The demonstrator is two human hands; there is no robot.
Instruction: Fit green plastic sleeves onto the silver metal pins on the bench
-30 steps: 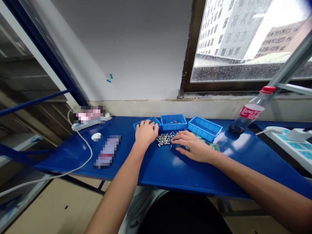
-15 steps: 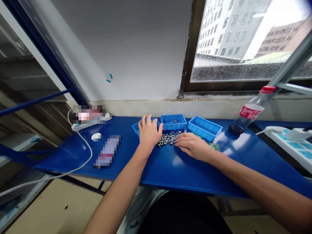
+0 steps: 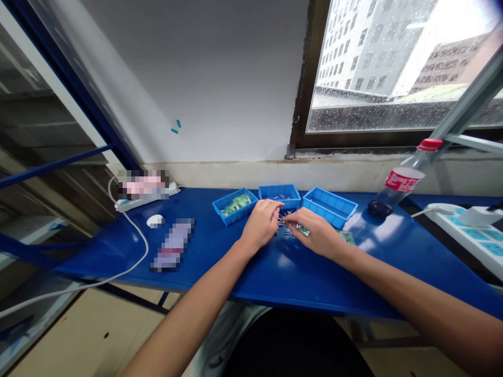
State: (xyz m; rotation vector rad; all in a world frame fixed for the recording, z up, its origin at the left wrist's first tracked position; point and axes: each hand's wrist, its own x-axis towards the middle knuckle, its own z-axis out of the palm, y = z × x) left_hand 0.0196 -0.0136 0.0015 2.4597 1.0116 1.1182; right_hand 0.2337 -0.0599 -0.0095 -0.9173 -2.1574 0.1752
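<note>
My left hand [image 3: 260, 222] is over the pile of small metal parts [image 3: 281, 221], its fingers bent together at the pile's far side; what they hold, if anything, is hidden. From the right, my right hand [image 3: 310, 230] reaches into the same pile, thumb and fingers pinched near some thin metal pieces; its grasp is too small to make out. Behind the hands stand a left blue bin [image 3: 231, 218] with green pieces, a middle blue bin [image 3: 280, 203] with a few metal pins, and a right blue bin [image 3: 334, 215].
Green boards [image 3: 347, 237] lie beyond my right wrist. A bottle with a red cap [image 3: 404, 180] leans at the right, near a white power strip [image 3: 471, 230]. At the left are a white round object [image 3: 155, 221], a blurred-out item [image 3: 173, 246] and a cable [image 3: 145, 251].
My left hand has moved right and nearer, from the left bin onto the metal parts, uncovering that bin's green pieces. My right hand has shifted slightly, its fingers more bent.
</note>
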